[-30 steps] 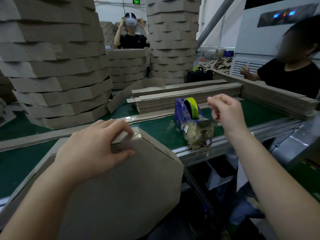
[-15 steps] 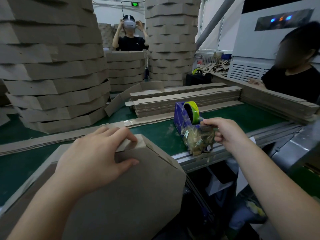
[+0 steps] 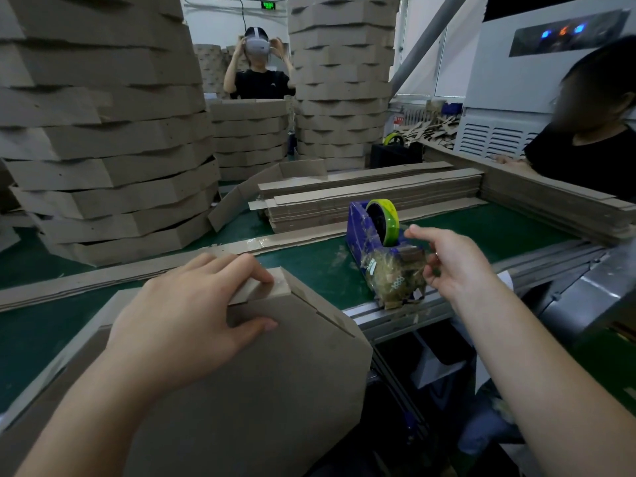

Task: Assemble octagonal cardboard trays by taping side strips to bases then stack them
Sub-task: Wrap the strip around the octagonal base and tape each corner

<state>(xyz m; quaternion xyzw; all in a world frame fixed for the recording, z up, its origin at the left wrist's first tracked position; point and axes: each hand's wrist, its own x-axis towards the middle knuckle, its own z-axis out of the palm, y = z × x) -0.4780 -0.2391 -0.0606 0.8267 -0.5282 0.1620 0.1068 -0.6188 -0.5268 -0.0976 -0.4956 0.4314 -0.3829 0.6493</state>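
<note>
— Several tall stacks of finished trays (image 3: pixel 103 149) fill the back of the green table (image 3: pixel 309 270), with flat strips (image 3: pixel 371 197) piled beside them. Has any of that shifted?
— None of it. Nor has the unfinished tray (image 3: pixel 275 390). It leans at the table's near edge, base facing the person, one corner uppermost.
— And the left hand (image 3: pixel 186 315)?
— Same grip throughout. Its fingers curl over the side strip (image 3: pixel 256 287) at that top corner, thumb flat on the base, pinning the two together.
— So what changed?
— The right hand (image 3: pixel 454 266). A second ago it hung above the tape dispenser (image 3: pixel 358 232), and half a second ago it was down at the cutter end. Now it sits just beside the dispenser, drawn slightly towards the person, forefinger straight, thumb and other fingers bent inward.
— Holding tape?
— Cannot tell. Clear tape would barely show, and nothing plain lies between thumb and fingers. The green roll (image 3: pixel 387 218) sits in its cradle as before.
— Meaning for the job?
— Probably a fresh piece is coming off for the corner being pinned. Since the strip needs holding, this tray is likely not ready to stack.
</note>
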